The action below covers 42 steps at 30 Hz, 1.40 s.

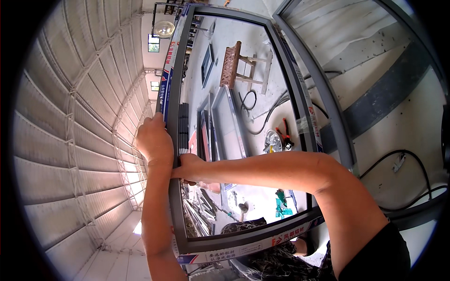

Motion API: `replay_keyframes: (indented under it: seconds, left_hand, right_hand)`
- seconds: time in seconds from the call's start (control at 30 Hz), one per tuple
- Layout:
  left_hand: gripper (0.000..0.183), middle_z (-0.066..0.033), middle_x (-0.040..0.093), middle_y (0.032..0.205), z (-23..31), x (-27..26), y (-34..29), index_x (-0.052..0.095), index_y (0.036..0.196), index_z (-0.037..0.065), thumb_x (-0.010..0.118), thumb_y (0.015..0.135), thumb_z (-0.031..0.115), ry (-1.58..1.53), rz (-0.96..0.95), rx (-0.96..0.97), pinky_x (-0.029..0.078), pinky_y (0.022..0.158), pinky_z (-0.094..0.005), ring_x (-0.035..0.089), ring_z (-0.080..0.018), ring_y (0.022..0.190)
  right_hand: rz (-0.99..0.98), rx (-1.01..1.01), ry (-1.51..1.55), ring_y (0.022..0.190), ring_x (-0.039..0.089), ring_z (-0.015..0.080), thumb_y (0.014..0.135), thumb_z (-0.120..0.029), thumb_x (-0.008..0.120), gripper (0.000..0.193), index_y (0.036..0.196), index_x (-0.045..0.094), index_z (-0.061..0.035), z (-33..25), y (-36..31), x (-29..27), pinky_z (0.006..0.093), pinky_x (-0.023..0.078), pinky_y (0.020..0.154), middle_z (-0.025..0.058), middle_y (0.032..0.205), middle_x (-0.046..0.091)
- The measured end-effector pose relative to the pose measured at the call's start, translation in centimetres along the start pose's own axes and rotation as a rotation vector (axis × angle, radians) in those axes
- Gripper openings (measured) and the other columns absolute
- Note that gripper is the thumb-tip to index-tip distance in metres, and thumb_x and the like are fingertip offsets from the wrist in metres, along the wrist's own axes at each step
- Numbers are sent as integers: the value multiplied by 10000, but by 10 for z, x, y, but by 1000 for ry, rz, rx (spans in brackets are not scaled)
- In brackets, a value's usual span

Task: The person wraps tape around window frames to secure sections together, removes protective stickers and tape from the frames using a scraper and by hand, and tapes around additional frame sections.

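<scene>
A grey metal window frame spans in front of the person above the floor, its long axis leading away from the body; its support is hidden. The left hand's grip curls around the left rail from outside; the right hand, reaching across the opening, clasps that rail from inside, slightly nearer the body.

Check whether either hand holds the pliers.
No, the red-handled pliers lie on the floor; left hand and right hand hold the grey window frame.
</scene>
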State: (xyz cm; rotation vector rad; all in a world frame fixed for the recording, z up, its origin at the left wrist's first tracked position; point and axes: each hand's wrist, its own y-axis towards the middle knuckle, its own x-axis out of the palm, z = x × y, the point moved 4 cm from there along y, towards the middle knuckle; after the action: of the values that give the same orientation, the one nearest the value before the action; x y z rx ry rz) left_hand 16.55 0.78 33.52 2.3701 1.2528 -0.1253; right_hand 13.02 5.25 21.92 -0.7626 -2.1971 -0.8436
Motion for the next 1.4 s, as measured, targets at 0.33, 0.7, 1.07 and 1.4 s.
replay_keyframes:
  seconds: [0.33, 0.7, 1.07, 1.4]
  left_hand:
    - [143, -125, 677, 874, -14, 14, -1, 642, 925, 89, 598, 901, 222, -255, -123, -156, 496, 723, -466, 652, -356, 840]
    - [237, -170, 672, 864, 12, -6, -17, 584, 917, 59, 548, 941, 292, -561, -248, -116, 490, 716, -489, 636, -406, 814]
    - [478, -199, 686, 868, -11, -4, 58, 663, 929, 48, 462, 956, 481, -163, -230, -132, 495, 755, -480, 673, -344, 869]
    - [348, -117, 705, 883, 2, 36, 61, 706, 900, 71, 636, 849, 407, -166, -308, -151, 538, 709, -424, 692, -309, 873]
  right_hand:
    - [-74, -72, -15, 391, 506, 147, 790, -349, 805, 399, 811, 635, 10, 1, 4, 4, 305, 351, 355, 67, 580, 581]
    - [-88, -78, -87, 412, 533, 153, 817, -354, 779, 417, 908, 623, 22, 9, 18, 3, 318, 401, 381, 71, 595, 585]
    - [-64, -33, -98, 429, 527, 131, 782, -438, 796, 478, 889, 669, 10, -16, -12, -3, 304, 405, 397, 68, 634, 611]
    - [-70, -52, -64, 438, 508, 150, 800, -371, 790, 462, 905, 602, 38, -6, -4, -1, 315, 400, 412, 75, 629, 570]
